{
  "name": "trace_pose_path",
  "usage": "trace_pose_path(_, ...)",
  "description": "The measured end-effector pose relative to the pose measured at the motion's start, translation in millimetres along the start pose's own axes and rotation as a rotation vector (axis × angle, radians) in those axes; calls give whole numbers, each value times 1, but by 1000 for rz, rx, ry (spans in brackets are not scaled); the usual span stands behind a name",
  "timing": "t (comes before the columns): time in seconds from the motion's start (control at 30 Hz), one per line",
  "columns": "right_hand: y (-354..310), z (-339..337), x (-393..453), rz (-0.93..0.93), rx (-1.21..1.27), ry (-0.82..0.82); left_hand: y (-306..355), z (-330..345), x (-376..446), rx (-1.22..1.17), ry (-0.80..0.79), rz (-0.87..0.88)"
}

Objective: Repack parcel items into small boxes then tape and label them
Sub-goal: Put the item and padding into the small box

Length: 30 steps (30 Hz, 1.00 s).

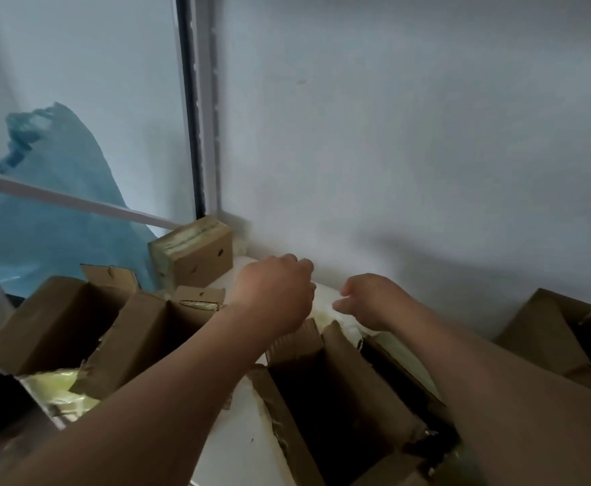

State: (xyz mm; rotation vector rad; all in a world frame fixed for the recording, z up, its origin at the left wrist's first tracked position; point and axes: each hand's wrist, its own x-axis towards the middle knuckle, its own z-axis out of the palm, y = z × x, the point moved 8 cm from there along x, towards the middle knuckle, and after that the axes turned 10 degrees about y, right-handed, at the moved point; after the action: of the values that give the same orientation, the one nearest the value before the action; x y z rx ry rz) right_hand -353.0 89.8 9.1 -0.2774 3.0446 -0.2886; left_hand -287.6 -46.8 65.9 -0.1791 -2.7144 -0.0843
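White surface [238,447] runs up to the wall [427,135]; a window [76,82] sits beyond the surface's far left corner, with a blue bag [59,205] showing through the glass.

Open boxes ring the working spot, probably so items can pass from one to another without much reaching.
- Right box [550,331]: at the right edge against the wall, flaps up, contents not visible.
- Left box [62,320]: at the left edge, flaps spread, torn yellowish tape [59,384] hanging at its near side. Something black just left of it, too cut off to name.
- Middle box [336,398]: near edge, right under both forearms. Flaps torn and standing, inside dark; cannot tell whether it holds anything. Likely the one being emptied or filled now.
- Small box [196,254]: far left corner by the window frame, closed, tape over its end. Reads as already packed and parked out of the way; no label seen on the faces that show.

Between the hands, past the far flap of the middle box, lies something pale [325,305], soft-looking and blurred. Could be a wrapped parcel item or padding; cannot tell.

Left hand [276,292]: back toward the camera, fingers curled under and hidden, over the pale thing. Grip not visible, so cannot tell if it holds it.
Right hand [371,299]: fingers drawn in narrow, fingertips [339,304] at the pale thing's edge, looks like a pinch on it.

Judgement: unpacking or repacking stage; taping and labelling not begun on this box.
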Motion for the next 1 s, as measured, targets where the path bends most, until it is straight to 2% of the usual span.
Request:
trace_pose_path(0.17,-22,32,28,-114,145,-182,-23,29,13,-25,-94,-141)
trace_pose_path(0.27,-42,49,35,-241,43,-253,-33,38,14,-42,-117,-183)
trace_pose_path(0.33,-50,57,42,-289,-30,-242,-39,42,12,-36,-131,-203)
trace_pose_path(0.63,-27,47,47,-135,38,-45,-37,43,7,-50,-190,-205)
trace_pose_path(0.87,1,4,36,132,687,190,-30,31,5,-125,-151,-253)
trace_pose_path(1.0,21,-27,8,196,891,276,-14,15,7,-202,-97,-275)
